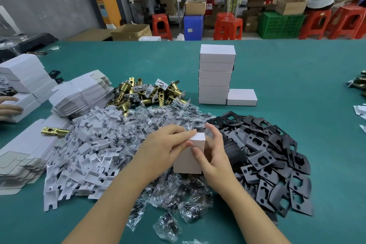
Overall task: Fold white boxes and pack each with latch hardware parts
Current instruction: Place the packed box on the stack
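Both my hands hold one small white box [188,161] upright above the heap of clear screw bags [170,119]. My left hand [164,146] grips its left side with fingers lying over the top flap. My right hand [214,151] clasps its right side, thumb on the front face. Brass latch bolts [150,93] lie piled behind the bags. Black strike plates [273,156] are heaped to the right, white card inserts [83,154] to the left. Flat unfolded box blanks [83,93] are stacked at the left.
A column of closed white boxes [215,75] stands behind the piles, with one more box [241,97] beside its foot. Another person's hands [9,106] rest on boxes at the far left edge. A single brass latch [55,131] lies on flat blanks. The green table [307,85] extends right.
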The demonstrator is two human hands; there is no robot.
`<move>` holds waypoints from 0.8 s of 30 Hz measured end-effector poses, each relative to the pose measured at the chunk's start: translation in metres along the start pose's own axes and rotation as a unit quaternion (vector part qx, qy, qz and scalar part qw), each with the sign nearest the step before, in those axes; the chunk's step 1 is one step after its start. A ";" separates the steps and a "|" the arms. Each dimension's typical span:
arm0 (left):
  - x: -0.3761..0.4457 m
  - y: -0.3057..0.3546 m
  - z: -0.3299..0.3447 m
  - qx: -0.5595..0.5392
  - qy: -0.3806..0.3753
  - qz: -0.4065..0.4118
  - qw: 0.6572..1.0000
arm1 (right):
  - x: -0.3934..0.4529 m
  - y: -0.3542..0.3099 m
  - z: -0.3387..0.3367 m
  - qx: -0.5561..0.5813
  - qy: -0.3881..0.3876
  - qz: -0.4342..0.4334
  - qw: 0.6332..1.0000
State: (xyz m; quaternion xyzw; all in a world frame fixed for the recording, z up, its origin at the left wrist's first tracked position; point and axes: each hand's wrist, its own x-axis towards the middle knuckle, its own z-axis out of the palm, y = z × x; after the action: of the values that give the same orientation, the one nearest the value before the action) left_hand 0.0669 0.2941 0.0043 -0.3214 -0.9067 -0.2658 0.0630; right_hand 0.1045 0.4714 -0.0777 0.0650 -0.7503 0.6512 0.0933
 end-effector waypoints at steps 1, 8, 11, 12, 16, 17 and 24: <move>0.000 -0.001 0.001 -0.010 0.006 -0.008 1.000 | 0.000 0.001 0.000 0.004 -0.018 0.015 1.000; 0.005 -0.005 -0.006 -0.075 0.020 -0.047 0.996 | 0.004 0.004 -0.003 -0.042 -0.055 0.022 0.997; 0.007 -0.005 -0.010 -0.063 0.013 -0.040 0.997 | 0.004 0.004 -0.002 -0.034 -0.059 0.019 0.998; 0.008 -0.005 -0.011 -0.057 0.008 -0.038 0.998 | 0.004 0.004 -0.003 -0.030 -0.060 0.019 0.998; 0.011 -0.006 -0.018 -0.031 -0.005 -0.027 0.999 | 0.005 0.002 -0.003 -0.029 -0.064 0.018 0.997; 0.011 -0.006 -0.020 -0.024 -0.009 -0.025 0.999 | 0.005 0.002 -0.004 -0.032 -0.066 0.019 0.997; 0.008 0.001 -0.021 0.049 -0.006 0.022 0.999 | 0.005 0.003 -0.004 -0.025 -0.074 0.025 0.997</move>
State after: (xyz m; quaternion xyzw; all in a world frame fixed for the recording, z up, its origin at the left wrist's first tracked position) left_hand 0.0599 0.2885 0.0253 -0.3390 -0.9118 -0.2178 0.0789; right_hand 0.0991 0.4763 -0.0788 0.0919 -0.7725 0.6279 0.0233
